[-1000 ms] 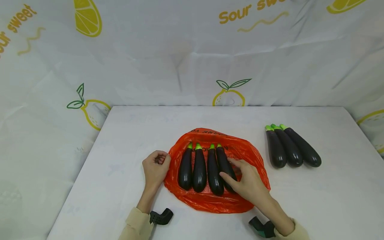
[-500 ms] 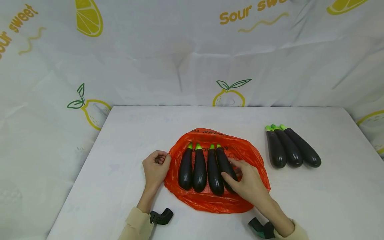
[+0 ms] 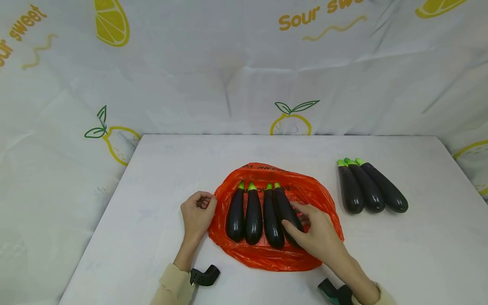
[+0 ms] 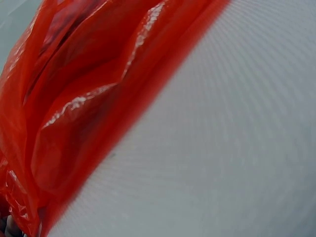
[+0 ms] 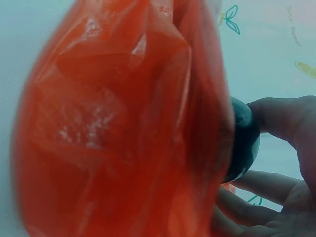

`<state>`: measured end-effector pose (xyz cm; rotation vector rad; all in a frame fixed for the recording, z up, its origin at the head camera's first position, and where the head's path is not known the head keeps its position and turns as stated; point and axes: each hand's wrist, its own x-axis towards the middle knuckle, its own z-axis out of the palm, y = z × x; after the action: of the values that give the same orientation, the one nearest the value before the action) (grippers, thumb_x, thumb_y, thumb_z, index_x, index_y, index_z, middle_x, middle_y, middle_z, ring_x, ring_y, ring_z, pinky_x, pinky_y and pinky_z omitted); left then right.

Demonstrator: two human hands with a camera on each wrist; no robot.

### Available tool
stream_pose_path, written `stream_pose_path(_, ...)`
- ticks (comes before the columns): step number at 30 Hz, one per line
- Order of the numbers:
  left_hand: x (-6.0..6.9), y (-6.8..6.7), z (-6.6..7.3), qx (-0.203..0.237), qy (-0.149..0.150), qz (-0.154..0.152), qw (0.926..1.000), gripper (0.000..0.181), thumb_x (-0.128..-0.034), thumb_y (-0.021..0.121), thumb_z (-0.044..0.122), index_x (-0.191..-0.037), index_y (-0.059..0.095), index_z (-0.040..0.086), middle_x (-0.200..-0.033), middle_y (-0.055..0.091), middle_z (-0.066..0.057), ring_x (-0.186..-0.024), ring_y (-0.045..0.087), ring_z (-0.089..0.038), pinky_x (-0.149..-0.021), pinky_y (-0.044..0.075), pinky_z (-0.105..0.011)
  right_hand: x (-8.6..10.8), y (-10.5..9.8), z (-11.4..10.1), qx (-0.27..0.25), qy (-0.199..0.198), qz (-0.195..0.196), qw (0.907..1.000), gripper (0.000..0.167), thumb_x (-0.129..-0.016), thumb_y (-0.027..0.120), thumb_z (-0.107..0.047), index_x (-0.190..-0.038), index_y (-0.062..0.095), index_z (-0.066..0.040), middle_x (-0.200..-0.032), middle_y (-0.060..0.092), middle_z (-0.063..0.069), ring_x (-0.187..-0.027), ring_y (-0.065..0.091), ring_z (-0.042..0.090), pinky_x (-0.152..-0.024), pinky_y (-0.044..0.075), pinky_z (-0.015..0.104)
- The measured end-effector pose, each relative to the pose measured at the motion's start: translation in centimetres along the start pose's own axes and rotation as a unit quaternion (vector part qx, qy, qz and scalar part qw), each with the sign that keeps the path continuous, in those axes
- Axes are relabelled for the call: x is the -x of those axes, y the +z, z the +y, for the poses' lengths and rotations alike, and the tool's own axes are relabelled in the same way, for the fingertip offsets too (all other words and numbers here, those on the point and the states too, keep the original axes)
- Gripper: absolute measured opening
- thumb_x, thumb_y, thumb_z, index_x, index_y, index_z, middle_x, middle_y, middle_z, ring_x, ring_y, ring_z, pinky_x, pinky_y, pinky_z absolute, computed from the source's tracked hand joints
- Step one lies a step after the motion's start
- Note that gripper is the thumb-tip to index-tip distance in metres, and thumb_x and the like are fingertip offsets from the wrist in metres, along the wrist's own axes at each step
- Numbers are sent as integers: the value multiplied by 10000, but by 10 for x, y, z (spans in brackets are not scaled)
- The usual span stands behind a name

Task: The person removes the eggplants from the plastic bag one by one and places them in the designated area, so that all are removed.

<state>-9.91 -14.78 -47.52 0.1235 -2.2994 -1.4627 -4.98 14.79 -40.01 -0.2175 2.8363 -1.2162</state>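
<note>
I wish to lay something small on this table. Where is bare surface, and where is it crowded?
Bare table: left of the left hand; behind the red bag, up to the back edge; and at front right, between the right hand and the table's right edge, nearer than the three eggplants. Crowded: the bag, under four eggplants and the right hand.

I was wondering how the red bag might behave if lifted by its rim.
The red bag will probably feel floppy, since its thin film looks wrinkled. It would likely sag in the middle, where four eggplants lie. Those may slide together, as their skins look smooth and glossy.
</note>
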Motion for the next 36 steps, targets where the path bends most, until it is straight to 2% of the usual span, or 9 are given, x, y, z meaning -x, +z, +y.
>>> stream_pose_path(9,0,0,1,57,45,25,10000,68,-856,691,43,-802,732,54,-669,630,-93,-618,516,-106,-589,465,-169,4,-4,-6,-39,36,-36,10000,520,-849,806,-190,-1320,663,-23,-1067,739,128,-782,684,129,-657,572,206)
stream_pose_path(17,1,0,1,199,109,52,9997,86,-864,697,40,-791,734,67,-669,637,-86,-616,511,-91,-591,456,-161,6,-9,-9,-67,-11,44,10000,515,-848,812,-179,-1318,666,-24,-1098,741,123,-814,704,140,-704,620,282)
stream_pose_path(24,0,0,-2,136,136,20,9998,90,-868,691,41,-794,732,71,-667,633,-84,-618,517,-102,-593,462,-168,7,-16,-10,-66,-103,127,9998,519,-850,818,-179,-1322,662,-30,-1126,737,128,-865,710,172,-730,635,347)
stream_pose_path(29,0,1,-1,158,137,24,9998,78,-861,702,31,-796,731,62,-671,637,-93,-620,514,-101,-595,455,-159,8,-21,-10,-69,-30,76,9999,523,-866,807,-203,-1339,652,-44,-1155,732,135,-880,710,181,-717,634,340)
stream_pose_path(34,0,3,1,113,77,76,9999,52,-854,711,1,-808,728,16,-679,640,-137,-623,496,-94,-597,436,-142,7,-23,-10,80,-57,219,9997,526,-861,811,-200,-1339,653,-48,-1150,732,134,-865,689,180,-707,631,328)
stream_pose_path(36,1,2,8,67,29,67,10000,46,-852,699,-25,-811,720,-21,-679,633,-169,-622,492,-98,-598,436,-147,7,-24,-9,95,-93,290,9995,523,-857,814,-192,-1334,656,-47,-1139,733,131,-854,681,176,-696,626,317)
